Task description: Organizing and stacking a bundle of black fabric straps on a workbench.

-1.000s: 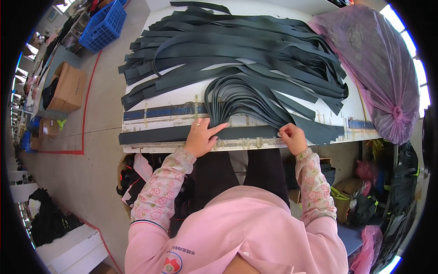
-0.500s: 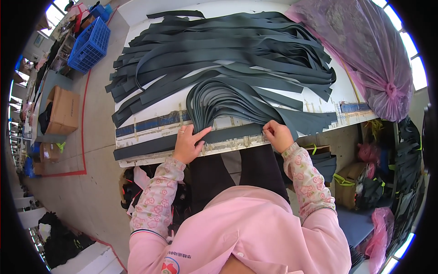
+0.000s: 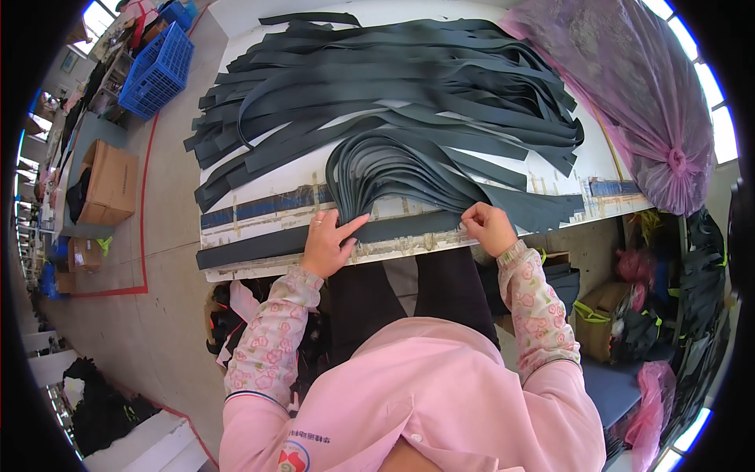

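One dark green-grey strip [image 3: 409, 227] is lying flat below the gathered strip bundle [image 3: 393, 161] mid-frame, where I'm holding my left hand [image 3: 329, 244] fingers apart, my right hand [image 3: 491, 230] fingertips together, while the upper-frame strip heap [image 3: 377, 88] is lying ungathered.

Dark grey-green strips [image 3: 385, 75]; white table [image 3: 291, 178] with a blue band [image 3: 263, 205]; pale sleeves [image 3: 270, 340] in pink floral print; pink shirt [image 3: 440, 370].
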